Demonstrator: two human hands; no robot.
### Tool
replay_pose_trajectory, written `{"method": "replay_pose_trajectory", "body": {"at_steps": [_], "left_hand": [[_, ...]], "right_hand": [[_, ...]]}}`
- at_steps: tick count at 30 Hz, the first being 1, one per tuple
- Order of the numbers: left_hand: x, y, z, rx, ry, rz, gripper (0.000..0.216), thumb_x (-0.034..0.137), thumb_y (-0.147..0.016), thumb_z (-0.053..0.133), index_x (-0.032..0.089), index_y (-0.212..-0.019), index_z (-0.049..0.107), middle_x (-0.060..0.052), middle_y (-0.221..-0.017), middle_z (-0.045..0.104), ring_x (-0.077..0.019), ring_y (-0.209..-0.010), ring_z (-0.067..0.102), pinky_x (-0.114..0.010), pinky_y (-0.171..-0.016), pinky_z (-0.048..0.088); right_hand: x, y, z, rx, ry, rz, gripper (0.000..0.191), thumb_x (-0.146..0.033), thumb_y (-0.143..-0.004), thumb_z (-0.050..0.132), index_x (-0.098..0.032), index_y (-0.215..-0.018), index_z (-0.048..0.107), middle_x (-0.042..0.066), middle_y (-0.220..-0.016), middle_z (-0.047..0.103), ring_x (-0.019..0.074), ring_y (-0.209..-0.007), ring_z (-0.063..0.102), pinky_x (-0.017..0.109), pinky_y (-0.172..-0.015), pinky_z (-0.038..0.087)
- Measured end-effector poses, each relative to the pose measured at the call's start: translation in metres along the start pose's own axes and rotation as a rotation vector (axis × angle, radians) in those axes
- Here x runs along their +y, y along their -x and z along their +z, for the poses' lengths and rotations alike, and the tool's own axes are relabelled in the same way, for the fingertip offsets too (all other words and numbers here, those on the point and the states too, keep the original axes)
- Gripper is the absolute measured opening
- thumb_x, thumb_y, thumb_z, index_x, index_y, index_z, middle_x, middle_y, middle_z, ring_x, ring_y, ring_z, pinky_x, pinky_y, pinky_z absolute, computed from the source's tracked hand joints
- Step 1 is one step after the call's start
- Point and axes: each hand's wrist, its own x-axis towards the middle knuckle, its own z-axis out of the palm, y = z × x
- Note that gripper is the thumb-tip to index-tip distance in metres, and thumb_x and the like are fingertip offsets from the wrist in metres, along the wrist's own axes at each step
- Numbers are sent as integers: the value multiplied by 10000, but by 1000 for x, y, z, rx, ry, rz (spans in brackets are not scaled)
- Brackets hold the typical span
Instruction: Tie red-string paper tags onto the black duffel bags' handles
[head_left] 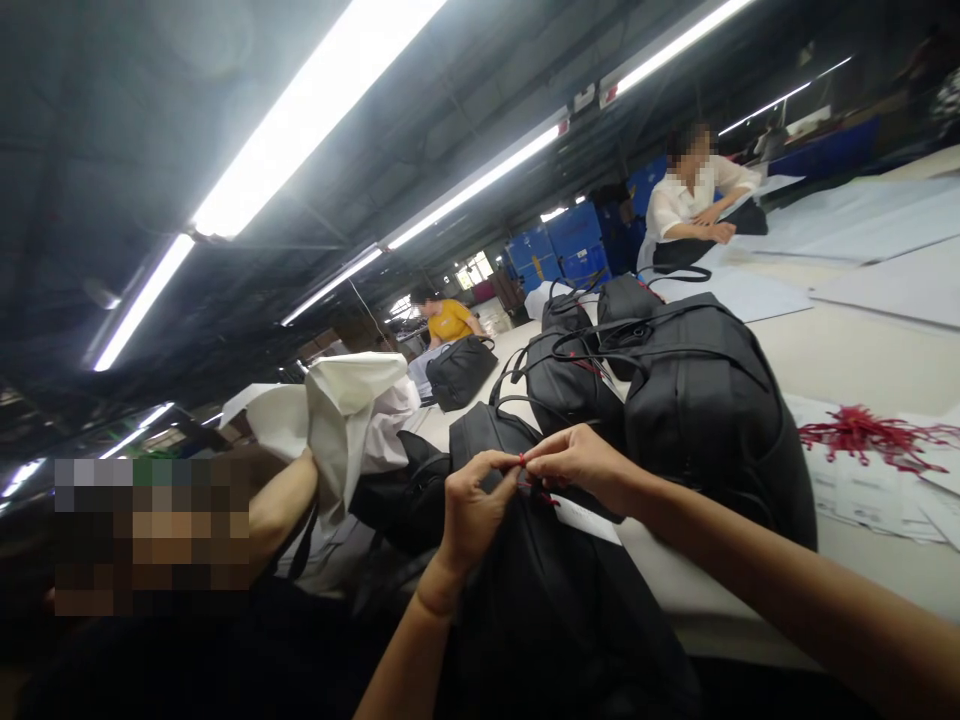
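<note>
My left hand point(471, 505) and my right hand point(581, 465) meet fingertip to fingertip over a black bag point(525, 580) at the table's near edge. Both pinch a thin red string point(523, 462) at the bag's top. A white tag point(592, 520) hangs just below my right hand, against the bag. The fingers of both hands are closed in a pinch.
Several more black bags point(697, 400) stand in a row on the pale table point(847, 360). A heap of red strings point(862, 432) lies on white tags at the right. A person close at my left holds white cloth point(341, 415). Two other people work farther back.
</note>
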Motion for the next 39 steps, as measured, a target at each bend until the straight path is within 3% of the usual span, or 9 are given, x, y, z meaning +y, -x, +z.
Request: {"method": "replay_pose_trajectory", "body": {"at_steps": [7, 11, 17, 20, 22, 25, 30, 35, 39], "left_hand": [[-1, 2, 6, 36, 8, -151, 73, 247, -811, 684, 182, -831, 711, -2, -785, 720, -150, -750, 668, -243, -743, 512], [-2, 3, 6, 38, 17, -158, 82, 250, -833, 663, 174, -852, 687, -6, -790, 705, -152, -748, 664, -247, -722, 513], [-5, 4, 1, 7, -204, 236, 82, 193, -890, 613, 179, -926, 686, -51, -890, 701, -177, -875, 649, -294, -826, 505], [-8, 3, 1, -13, -287, 321, 83, 160, -897, 582, 166, -914, 663, -61, -870, 677, -186, -874, 623, -307, -824, 495], [-9, 3, 2, 12, -277, 258, 61, 166, -887, 586, 167, -877, 647, -44, -823, 658, -175, -818, 616, -294, -789, 488], [-11, 4, 5, 48, -155, 35, 38, 207, -859, 621, 177, -857, 644, -11, -779, 646, -148, -744, 610, -259, -738, 477], [-18, 8, 9, 21, 265, -310, 167, 324, -821, 676, 169, -869, 639, -7, -770, 663, -130, -694, 609, -223, -658, 466], [-24, 9, 9, 28, 584, -439, 220, 325, -771, 751, 159, -861, 638, -2, -756, 682, -105, -677, 615, -200, -662, 466], [-21, 10, 7, 25, 684, -472, 226, 292, -740, 787, 147, -841, 645, -1, -754, 679, -90, -681, 608, -180, -663, 460]], "right_hand": [[4, -2, -3, -20, 12, -14, 256, -241, -578, 752, -101, -789, 791, 58, -618, 696, 93, -521, 530, 206, -477, 335], [2, -1, -2, -33, 3, -8, 242, -238, -576, 768, -103, -776, 792, 40, -567, 671, 83, -494, 498, 212, -479, 324], [3, 0, 2, 10, -22, 20, 263, -211, -555, 748, -107, -792, 795, 61, -621, 695, 91, -519, 504, 217, -481, 309], [5, 1, 4, 22, -27, 32, 272, -202, -556, 732, -109, -804, 797, 58, -619, 692, 92, -525, 501, 217, -488, 319], [5, 2, 5, 17, -31, 26, 279, -204, -556, 722, -112, -808, 798, 47, -601, 682, 91, -520, 494, 217, -496, 336], [5, 1, 6, -20, -6, -1, 280, -221, -570, 714, -108, -812, 799, 42, -599, 681, 88, -506, 477, 220, -494, 349], [7, -3, 1, -67, 25, -4, 278, -226, -588, 721, -118, -832, 801, 55, -648, 713, 83, -514, 482, 207, -481, 314], [9, -5, -2, -160, -15, -32, 329, -276, -628, 735, -114, -909, 794, 83, -741, 738, 99, -566, 532, 209, -503, 335], [8, -4, 2, -90, 12, -53, 341, -301, -628, 759, -112, -911, 782, 50, -692, 710, 81, -513, 509, 200, -483, 350]]}}
